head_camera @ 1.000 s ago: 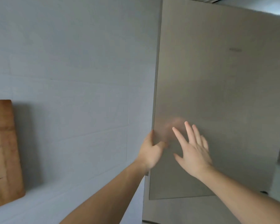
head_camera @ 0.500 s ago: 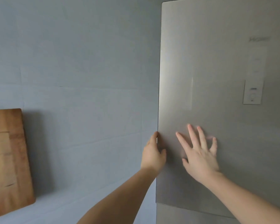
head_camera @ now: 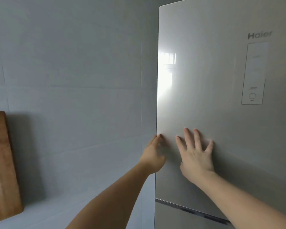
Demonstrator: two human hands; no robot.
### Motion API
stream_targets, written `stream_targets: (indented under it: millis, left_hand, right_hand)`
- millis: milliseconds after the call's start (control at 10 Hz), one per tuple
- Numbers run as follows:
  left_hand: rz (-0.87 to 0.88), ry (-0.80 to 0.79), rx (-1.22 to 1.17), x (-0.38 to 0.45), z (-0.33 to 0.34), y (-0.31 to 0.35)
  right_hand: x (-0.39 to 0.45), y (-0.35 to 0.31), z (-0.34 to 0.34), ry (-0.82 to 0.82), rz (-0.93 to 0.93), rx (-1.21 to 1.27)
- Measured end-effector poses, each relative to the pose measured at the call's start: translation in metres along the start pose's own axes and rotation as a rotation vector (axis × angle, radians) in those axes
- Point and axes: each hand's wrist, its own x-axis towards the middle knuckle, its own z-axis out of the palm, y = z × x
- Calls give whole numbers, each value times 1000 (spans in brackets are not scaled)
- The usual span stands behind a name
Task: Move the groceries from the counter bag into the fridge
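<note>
Both hands on the fridge door, pressing it flush.

My left hand (head_camera: pixel 153 155) sits at the door's left edge, its fingers (head_camera: pixel 158 138) partly hidden, so I cannot tell whether they hook the edge. To their right, my right hand (head_camera: pixel 196 156) lies flat on the fridge door (head_camera: pixel 221 113), fingers spread apart and holding nothing. I judge this the closing step; next, let go. No groceries or bag show.

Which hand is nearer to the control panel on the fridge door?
The right hand. It presses flat on the fridge door, below-left of the control panel; the left hand is at the door's left edge.
</note>
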Motion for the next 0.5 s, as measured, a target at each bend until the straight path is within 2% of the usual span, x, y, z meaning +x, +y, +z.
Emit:
stream_targets:
  millis: [100,200,400,500]
  left_hand:
    - [37,-50,64,-1,-7,-2]
    - [82,-33,162,-8,-11,0]
    - [111,-89,336,-40,-25,2]
    - [152,-77,468,-57,-39,7]
  right_hand:
    - [1,-1,-3,-11,-1,9]
    - [-5,4,-12,-38,-13,93]
    - [-40,14,-30,-119,95,300]
    - [-54,17,-43,-153,132,325]
